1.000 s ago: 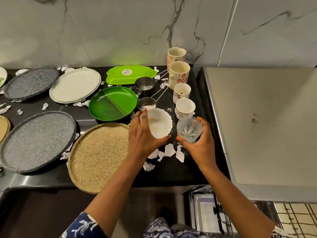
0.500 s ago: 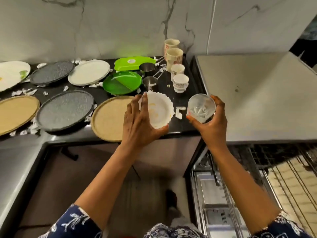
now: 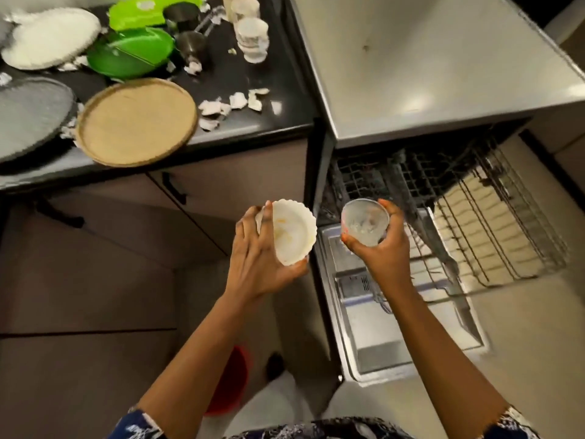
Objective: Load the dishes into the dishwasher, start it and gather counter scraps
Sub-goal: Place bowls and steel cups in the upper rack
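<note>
Head view has swung from the counter [image 3: 278, 74] down to the dishwasher [image 3: 443, 74], which stands just right of it with its door [image 3: 373, 350] dropped flat and its lower rack [image 3: 493, 223] pulled out. The rack looks empty, so far as the blur allows.

With that swing comes the one real change. The two dishes that sat on the counter's near corner a second ago are now off it and carried low, in front of the cabinet and at the door's left edge. Left on the counter are the grey plate [image 3: 28, 115], the tan plate [image 3: 136, 122], the white plate [image 3: 50, 36] and the green plate [image 3: 129, 55], with stacked cups [image 3: 252, 36] near the back.

The left hand [image 3: 256, 261] grips the white scalloped bowl [image 3: 292, 236] from behind, thumb on its lower rim, and tilts it so the smeared inside faces the camera. The right hand [image 3: 386, 251] wraps around the glass [image 3: 364, 224], held above the door's inner end and just short of the rack. Torn paper scraps [image 3: 237, 101] lie uncovered where the bowl stood.

Loading seems barely begun. These look like the first pieces going in, most dishes still wait, and starting the machine and gathering the scraps come much later.
</note>
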Demonstrator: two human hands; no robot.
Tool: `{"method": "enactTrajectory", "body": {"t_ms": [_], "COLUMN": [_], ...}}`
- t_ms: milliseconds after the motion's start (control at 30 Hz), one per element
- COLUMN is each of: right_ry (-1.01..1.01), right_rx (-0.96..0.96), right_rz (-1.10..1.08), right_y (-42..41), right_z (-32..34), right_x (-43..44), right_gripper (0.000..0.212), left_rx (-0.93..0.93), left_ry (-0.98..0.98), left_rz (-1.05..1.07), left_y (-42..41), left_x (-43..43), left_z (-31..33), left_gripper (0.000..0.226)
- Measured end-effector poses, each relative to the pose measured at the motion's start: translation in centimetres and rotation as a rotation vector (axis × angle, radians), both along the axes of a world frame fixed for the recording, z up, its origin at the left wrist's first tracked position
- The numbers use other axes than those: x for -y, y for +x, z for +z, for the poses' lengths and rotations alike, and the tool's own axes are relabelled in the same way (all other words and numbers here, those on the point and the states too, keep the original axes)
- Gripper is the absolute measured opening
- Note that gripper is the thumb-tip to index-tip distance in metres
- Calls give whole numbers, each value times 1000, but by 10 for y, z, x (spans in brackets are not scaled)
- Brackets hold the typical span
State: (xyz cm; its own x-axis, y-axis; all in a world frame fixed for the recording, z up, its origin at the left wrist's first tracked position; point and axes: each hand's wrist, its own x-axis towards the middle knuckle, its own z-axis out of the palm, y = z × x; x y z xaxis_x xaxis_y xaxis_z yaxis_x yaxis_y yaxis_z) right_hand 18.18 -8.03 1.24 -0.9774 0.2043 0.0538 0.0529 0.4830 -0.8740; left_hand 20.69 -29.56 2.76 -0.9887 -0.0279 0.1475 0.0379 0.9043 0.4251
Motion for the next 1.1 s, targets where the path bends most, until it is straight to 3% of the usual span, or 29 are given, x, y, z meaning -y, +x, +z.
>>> {"method": "enactTrajectory", "body": {"t_ms": [267, 433, 567, 700, 867, 1100], "right_ry": [6, 46, 189, 305, 594, 829], "right_rx": [185, 301, 400, 533, 620, 645], "right_rz": [-143, -97, -62, 62, 403, 551], "right_y": [34, 34, 18, -10, -44, -67], "right_z": [-48, -73, -96, -120, -137, -155], "right_x": [-122, -210, -261, -305, -308, -284], "right_gripper": [85, 80, 81, 83, 82, 84], "left_rx": [164, 242, 262, 292, 308, 308], "left_ry": [-6, 17, 35, 41, 28, 27], "left_rz": [-107, -55, 30, 77, 124, 154], "left_y": [23, 36, 39, 32, 27, 14], "left_x": [-115, -188, -220, -258, -277, -283], "left_z": [-54, -82, -97, -111, -124, -134], "left_gripper": [110, 108, 108, 108, 108, 107]}}
